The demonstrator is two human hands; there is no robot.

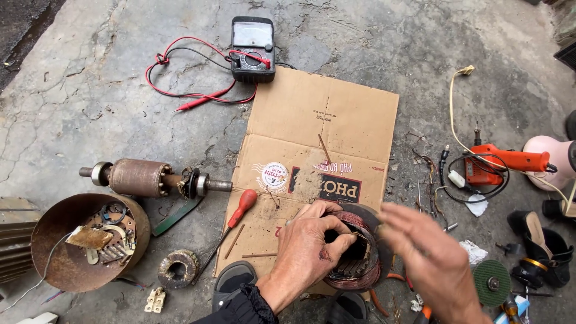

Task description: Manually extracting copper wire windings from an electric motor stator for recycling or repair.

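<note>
Gripping the copper-wound stator (359,252), bore facing up, the left hand (311,247) curls closed on its nine-o'clock rim; the right hand (433,259) hovers open at three o'clock, blurred.

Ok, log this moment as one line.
left hand: grips copper-wound stator | right hand: blurred, open beside stator | surface: cardboard sheet | nearby: red-handled screwdriver

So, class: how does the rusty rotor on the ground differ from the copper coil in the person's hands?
The rotor lies untouched on the concrete; the coil is gripped by the left hand. The rotor is a solid brown cylinder on a shaft; the coil is a hollow ring of reddish wire. Both look like motor parts.
</note>
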